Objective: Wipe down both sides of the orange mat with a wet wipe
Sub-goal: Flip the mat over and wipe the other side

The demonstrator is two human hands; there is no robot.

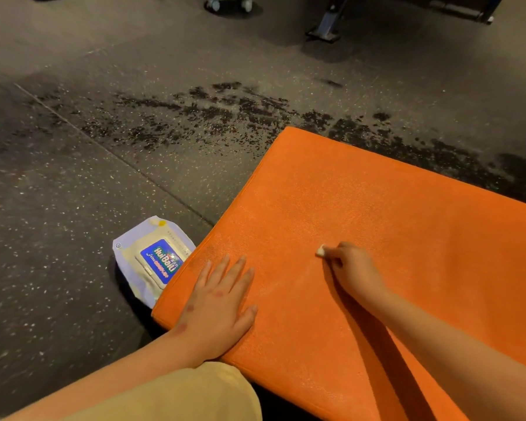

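The orange mat lies flat on the speckled dark floor under both hands. The left hand presses on its near corner, fingers straight and spread. The right hand — further in on the mat — pinches a small wadded wet wipe against the surface. Just beyond the left hand's fingertips, a wipes pack touches the mat's edge.

The floor is dark rubber flecked with pale specks, and a thin seam crosses it on a slant. Darker, wet-looking patches streak its middle. At the far edge stand small wheels and a slanted metal leg.
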